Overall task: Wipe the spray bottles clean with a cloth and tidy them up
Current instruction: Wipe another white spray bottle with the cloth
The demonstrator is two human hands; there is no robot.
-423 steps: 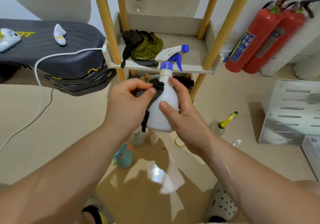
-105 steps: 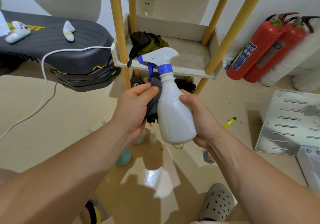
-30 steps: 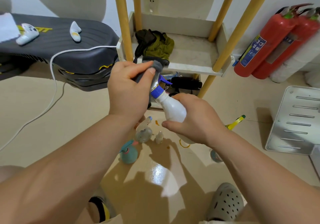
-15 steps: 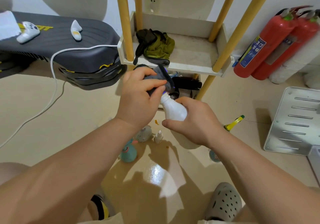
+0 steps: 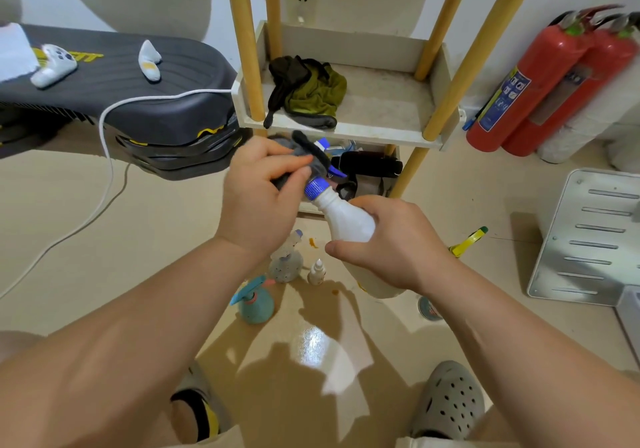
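Left hand (image 5: 259, 202) fingers (image 5: 291, 165) pinching grey cloth (image 5: 306, 155) over sprayer, right hand (image 5: 391, 243) fingers wrapped round tilted white spray bottle (image 5: 346, 219)

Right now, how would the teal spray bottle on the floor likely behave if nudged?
The teal spray bottle has a squat, rounded body, so it probably resists tipping. It looks like light plastic and the floor is glossy, so it would likely slide.
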